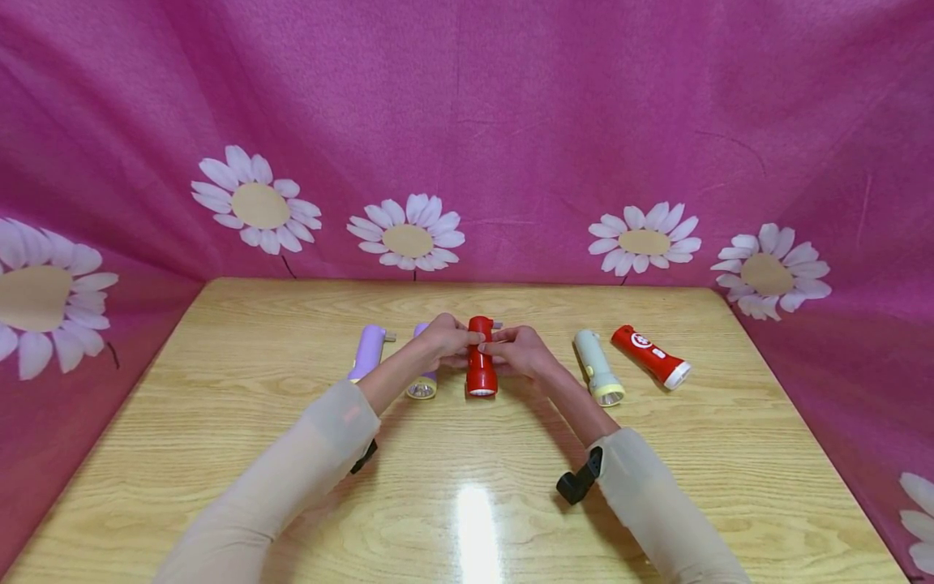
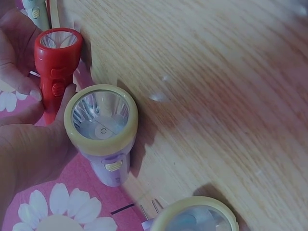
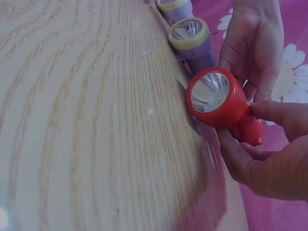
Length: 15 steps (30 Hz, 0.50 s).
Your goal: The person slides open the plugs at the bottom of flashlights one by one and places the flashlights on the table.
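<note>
Closest to my head cam: two pale beige fabric sleeves at 7 and 5 o'clock. From my remote seat, left hand and right hand both pinch one glossy red plastic flashlight, thumbs and fingers curled in, lens toward 6. It's mid-row at the wood-grain table; can't tell if it's touching down. I'd guess the step is positioning it, so next probably calls for easing both grips off gently. At 9 o'clock, two lavender plastic flashlights with cream rims; at 3, a grey-green plastic flashlight, then a white-rimmed red flashlight. No containers that I can spot.
</note>
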Motion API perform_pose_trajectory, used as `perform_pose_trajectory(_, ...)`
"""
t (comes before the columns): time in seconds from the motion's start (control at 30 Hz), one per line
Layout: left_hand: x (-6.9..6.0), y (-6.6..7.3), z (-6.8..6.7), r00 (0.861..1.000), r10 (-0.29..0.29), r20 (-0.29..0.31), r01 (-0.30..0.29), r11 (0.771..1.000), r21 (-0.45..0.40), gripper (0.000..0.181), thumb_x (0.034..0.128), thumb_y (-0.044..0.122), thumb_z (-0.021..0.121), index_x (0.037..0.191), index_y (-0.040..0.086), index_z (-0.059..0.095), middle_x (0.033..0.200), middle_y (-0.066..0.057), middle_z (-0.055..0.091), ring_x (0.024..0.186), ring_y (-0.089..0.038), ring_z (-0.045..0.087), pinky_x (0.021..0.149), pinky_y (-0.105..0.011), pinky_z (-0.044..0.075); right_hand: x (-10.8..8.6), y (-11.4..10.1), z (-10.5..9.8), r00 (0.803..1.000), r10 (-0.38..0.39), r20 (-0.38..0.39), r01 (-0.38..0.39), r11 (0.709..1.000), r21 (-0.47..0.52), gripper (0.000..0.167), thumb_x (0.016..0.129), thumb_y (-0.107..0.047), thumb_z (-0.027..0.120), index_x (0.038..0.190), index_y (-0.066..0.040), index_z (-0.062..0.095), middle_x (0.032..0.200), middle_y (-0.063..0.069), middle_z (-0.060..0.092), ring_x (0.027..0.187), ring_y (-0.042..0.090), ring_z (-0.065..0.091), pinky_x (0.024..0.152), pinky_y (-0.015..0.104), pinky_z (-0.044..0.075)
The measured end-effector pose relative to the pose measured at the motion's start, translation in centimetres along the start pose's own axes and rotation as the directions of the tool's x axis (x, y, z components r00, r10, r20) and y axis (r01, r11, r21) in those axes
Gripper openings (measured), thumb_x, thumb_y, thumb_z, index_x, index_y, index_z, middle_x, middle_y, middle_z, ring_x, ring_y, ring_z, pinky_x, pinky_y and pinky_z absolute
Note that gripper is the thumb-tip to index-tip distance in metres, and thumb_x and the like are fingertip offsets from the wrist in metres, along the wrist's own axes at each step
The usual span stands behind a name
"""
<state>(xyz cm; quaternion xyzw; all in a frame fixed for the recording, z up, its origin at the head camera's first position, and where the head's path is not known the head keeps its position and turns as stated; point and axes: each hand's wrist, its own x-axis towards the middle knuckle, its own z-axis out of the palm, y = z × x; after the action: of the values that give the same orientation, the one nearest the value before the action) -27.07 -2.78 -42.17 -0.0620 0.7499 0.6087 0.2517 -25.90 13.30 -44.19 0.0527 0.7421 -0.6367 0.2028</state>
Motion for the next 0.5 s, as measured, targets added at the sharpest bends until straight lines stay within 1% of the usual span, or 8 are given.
perform_pose_trajectory(0.23,-0.12,-0.03,0.04,1.000,0.012,-0.006,-0.012,1.000,0.017,0.027,0.0984,0.008,0.063,0.115,-0.011,0.054,0.110,-0.021,0.064,0.096,-0.029,0.067,0.081,-0.036,0.060,0.14,0.03,0.04,1.000,0.001,-0.002,-0.001,1.000,-0.011,0.035,0.095,0.000,0.064,0.125,0.014,0.053,0.115,0.024,0.061,0.088,0.025,0.067,0.086,0.040,0.058)
perform_pose_trajectory(0.5,0.09,-0.17,0.19,1.000,0.008,-0.011,-0.008,1.000,0.022,0.026,0.0994,0.008,0.062,0.115,-0.011,0.055,0.109,-0.021,0.066,0.097,-0.029,0.068,0.080,-0.037,0.060,0.09,-0.01,0.03,1.000,0.008,-0.002,-0.008,1.000,-0.018,0.037,0.096,-0.001,0.063,0.128,0.015,0.052,0.120,0.028,0.061,0.092,0.027,0.067,0.087,0.040,0.057)
